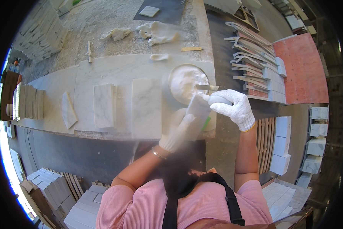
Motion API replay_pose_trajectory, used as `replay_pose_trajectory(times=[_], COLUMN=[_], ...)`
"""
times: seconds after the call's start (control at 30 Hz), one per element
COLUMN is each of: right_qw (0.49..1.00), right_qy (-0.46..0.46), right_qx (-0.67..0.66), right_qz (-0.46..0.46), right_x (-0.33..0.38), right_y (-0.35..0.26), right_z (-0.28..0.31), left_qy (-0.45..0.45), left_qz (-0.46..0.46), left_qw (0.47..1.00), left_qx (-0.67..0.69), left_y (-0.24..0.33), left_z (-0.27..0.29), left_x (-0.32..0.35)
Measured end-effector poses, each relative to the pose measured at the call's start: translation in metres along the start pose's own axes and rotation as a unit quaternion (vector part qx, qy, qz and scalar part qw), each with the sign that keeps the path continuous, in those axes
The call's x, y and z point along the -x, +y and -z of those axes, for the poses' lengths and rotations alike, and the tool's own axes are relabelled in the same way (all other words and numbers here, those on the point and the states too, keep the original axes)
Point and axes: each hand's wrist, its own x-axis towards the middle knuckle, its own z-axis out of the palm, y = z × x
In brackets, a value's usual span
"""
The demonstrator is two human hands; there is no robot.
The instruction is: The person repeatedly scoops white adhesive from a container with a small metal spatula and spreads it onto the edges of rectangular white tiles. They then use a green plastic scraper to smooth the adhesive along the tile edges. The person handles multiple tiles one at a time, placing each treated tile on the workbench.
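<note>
1. Materials: you work at a pale stone-topped table [114,70]; on it sits a round pan [170,84] of lumpy white powder or paste [185,78], with a flat metal blade [207,87] across its right side.
2. The tile [197,116], thin, smooth, oblong and whitish, is tilted between your hands, just below the pan. A grey-veined slab [146,110] lies flat to its left.
3. Left hand [176,133], in a white glove: forearm angles up and rightward; fingers close along the tile's left edge, gripping it.
4. Right hand [234,107], in a knit glove with an orange-edged cuff: forearm nearly vertical, wrist bent leftward, fingers wrapped round a rounded whitish bottle [219,98], its narrow tip toward the tile's upper end.
5. Hard to make out: haze softens the left fingers and tile; tip contact cannot be told. A green item [206,123] is mostly hidden behind the tile.
</note>
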Motion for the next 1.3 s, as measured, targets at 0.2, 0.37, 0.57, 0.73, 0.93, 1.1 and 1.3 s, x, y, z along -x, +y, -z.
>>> replay_pose_trajectory(times=[0.2, 0.37, 0.57, 0.73, 0.93, 1.1, 1.3], right_qw=[1.0, 0.997, 0.972, 0.984, 0.993, 0.991, 0.982], right_qy=[0.0, 0.02, 0.105, 0.161, 0.09, 0.129, 0.158], right_qx=[-0.011, -0.074, -0.212, -0.043, -0.069, 0.001, 0.1], right_qz=[0.0, -0.009, 0.007, 0.065, -0.028, -0.035, 0.004], right_x=[0.001, -0.007, -0.046, -0.107, -0.142, -0.131, -0.063], right_y=[0.001, 0.012, 0.051, 0.093, 0.118, 0.109, 0.079], right_z=[0.0, 0.003, 0.008, -0.001, -0.016, -0.011, -0.001], left_qy=[-0.006, -0.006, 0.0, 0.024, -0.012, 0.003, 0.007], left_qz=[0.033, 0.03, 0.027, 0.133, 0.168, 0.138, 0.166], left_qw=[0.999, 0.999, 0.999, 0.975, 0.967, 0.969, 0.972], left_qx=[0.029, 0.041, 0.023, 0.174, 0.19, 0.205, 0.164], left_y=[-0.002, -0.003, -0.008, -0.011, -0.013, -0.016, -0.022], left_z=[0.001, 0.002, 0.002, 0.001, 0.007, 0.002, 0.003], left_x=[0.0, 0.001, -0.001, 0.001, -0.002, -0.001, -0.004])
